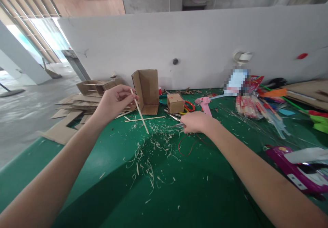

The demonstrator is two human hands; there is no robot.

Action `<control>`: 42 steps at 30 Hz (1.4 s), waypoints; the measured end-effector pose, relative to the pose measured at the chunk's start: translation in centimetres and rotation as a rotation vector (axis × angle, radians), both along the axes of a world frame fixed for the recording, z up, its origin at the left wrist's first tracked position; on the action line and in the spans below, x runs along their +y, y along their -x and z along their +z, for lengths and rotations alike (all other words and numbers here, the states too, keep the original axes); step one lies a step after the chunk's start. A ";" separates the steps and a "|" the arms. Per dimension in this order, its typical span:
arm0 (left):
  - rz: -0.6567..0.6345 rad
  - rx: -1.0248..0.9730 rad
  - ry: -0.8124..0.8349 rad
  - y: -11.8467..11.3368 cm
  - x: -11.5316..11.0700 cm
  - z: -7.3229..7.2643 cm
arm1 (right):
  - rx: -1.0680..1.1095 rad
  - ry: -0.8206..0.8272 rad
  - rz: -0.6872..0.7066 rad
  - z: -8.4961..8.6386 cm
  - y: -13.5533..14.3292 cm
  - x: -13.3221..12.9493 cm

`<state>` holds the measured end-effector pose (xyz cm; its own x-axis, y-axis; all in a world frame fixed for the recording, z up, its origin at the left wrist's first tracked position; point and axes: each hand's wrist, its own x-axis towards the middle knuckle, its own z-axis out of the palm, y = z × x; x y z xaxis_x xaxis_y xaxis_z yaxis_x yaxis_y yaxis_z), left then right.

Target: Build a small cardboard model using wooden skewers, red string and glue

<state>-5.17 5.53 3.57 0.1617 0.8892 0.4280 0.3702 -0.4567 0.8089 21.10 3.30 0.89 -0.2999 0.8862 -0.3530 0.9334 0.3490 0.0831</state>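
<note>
While shavings point(139, 156) litter desk point(205, 193), w/ box point(150, 88) behind, L hand point(118, 99) pinching stick point(140, 113), long axis slanting down-right, R hand point(194, 122) gripping blurry tool point(177, 125)

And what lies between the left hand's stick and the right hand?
In the head view, pale shavings on the green table, the right part of a second stick, and a thin grey tool poking from the right hand.
</note>
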 end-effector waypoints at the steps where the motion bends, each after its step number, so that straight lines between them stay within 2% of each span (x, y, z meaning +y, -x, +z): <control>1: -0.005 0.001 0.002 -0.2 -0.2 0.0 | 0.017 -0.012 -0.002 0.4 -0.1 -0.2; 5: -0.058 -0.006 -0.010 -1.2 -1.1 0.0 | 0.188 -0.027 0.034 2.1 -0.4 -1.1; 10: -0.116 0.048 -0.025 -2.0 -1.5 -0.2 | 0.333 -0.110 0.170 3.2 0.2 -2.6; 13: -0.100 0.133 -0.077 -2.2 -1.9 0.1 | 0.342 -0.368 0.224 2.6 1.5 -2.8; 15: -0.092 0.184 -0.096 -2.2 -2.1 0.3 | 0.309 -0.579 0.230 1.5 2.5 -2.5; 17: -0.091 0.220 -0.096 -2.4 -2.1 0.5 | 0.286 -0.699 0.220 0.3 3.3 -2.0; 22: -0.062 0.197 -0.153 -2.7 -2.0 0.7 | 0.293 -0.749 0.213 -1.8 3.9 -1.3; 29: -0.136 0.270 -0.110 -3.2 -3.3 1.8 | 0.335 -0.858 0.153 -1.2 3.9 -1.8; 35: -0.214 0.226 -0.067 -3.2 -3.4 1.8 | 0.428 -0.944 0.215 -1.7 3.4 -1.7; 37: -0.256 0.213 -0.036 -3.0 -2.7 1.2 | 0.529 -0.908 0.283 -2.0 2.8 -1.4; 39: -0.308 0.237 0.002 -3.0 -1.9 0.1 | 0.760 -0.858 0.290 -2.1 2.3 -0.9; 42: -0.418 0.414 0.045 -3.5 -1.3 -2.3 | 1.292 -0.777 0.102 -1.9 2.0 0.0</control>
<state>-1.68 4.26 1.26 0.6482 0.7297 0.2178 0.4551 -0.6006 0.6574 19.10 3.26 -1.01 -0.0984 0.6800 0.7265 0.4822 0.6712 -0.5630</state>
